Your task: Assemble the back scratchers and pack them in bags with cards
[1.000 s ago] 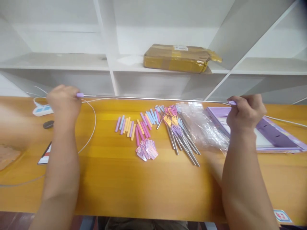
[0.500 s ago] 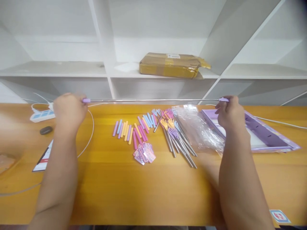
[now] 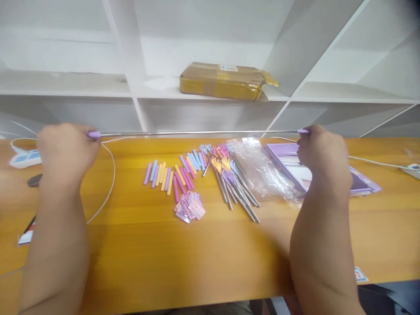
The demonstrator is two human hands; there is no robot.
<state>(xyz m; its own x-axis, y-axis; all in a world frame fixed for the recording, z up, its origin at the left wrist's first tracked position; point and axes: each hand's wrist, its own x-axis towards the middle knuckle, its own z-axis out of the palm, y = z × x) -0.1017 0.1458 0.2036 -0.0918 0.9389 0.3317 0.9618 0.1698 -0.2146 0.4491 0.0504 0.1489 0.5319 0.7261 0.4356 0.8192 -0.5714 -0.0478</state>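
Between my hands stretches a thin telescopic back scratcher (image 3: pixel 197 132), drawn out long and nearly level above the table's far edge. My left hand (image 3: pixel 68 146) is closed on its purple end at the left. My right hand (image 3: pixel 321 146) grips the other purple end, and its fingers hide most of that tip. Below lie several more back scratchers (image 3: pixel 243 192) with hand-shaped heads in blue, pink, orange and purple on short metal rods. Beside them are coloured handle sleeves (image 3: pixel 164 177) in loose rows and a small fan of printed cards (image 3: pixel 190 206).
A crumpled clear plastic bag (image 3: pixel 262 168) lies right of the back scratchers, next to a purple box (image 3: pixel 282 151) partly behind my right arm. A power strip (image 3: pixel 26 158) and white cables are at the left. On the shelf sits a taped cardboard box (image 3: pixel 223 82).
My hands have moved farther apart, the left one going left, and the back scratcher's rod spans more of the view. The camera has shifted slightly, and the things on the table lie as before.
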